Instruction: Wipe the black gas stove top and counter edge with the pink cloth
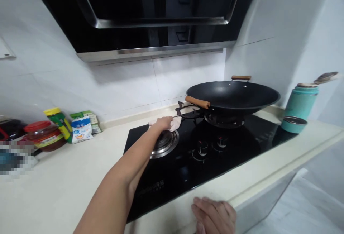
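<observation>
My left hand, at the end of an outstretched arm, is closed on a pale cloth at the back of the left burner. Part of that burner is hidden by my forearm. The burner is set in a black glass gas stove. My right hand lies on the front edge of the counter with nothing in it, its fingers loosely bent. Behind and right of my left hand, a black pan support sits on the glass, close to the wok.
A large black wok with wooden handles covers the right burner. Two knobs stand in front. A teal flask and its cup are at the right. Packets and a red-lidded jar stand left. A range hood hangs above.
</observation>
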A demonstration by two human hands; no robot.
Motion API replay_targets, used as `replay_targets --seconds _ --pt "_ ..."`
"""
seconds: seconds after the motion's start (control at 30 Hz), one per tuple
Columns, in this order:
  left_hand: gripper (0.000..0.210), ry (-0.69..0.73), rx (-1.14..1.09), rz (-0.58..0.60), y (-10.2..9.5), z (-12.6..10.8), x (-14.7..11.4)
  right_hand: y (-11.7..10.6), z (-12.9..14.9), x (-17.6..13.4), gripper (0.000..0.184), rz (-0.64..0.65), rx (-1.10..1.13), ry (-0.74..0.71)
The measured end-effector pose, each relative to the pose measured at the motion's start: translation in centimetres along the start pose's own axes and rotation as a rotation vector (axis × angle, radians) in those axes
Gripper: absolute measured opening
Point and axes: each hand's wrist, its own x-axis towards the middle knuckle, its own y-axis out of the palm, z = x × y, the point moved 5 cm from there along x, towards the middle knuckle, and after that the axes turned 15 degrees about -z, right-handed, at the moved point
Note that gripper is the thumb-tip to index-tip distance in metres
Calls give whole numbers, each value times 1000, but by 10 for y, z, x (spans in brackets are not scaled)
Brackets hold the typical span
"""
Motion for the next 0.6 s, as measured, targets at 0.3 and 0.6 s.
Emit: replay_targets --seconds 0.3,0.6 --pt "40 117 4 -98 -10 -50 -41 -3 10 26 25 -75 34 -1" --pt "38 239 -53 -149 -28 -75 -111 -6 9 15 26 23 50 78"
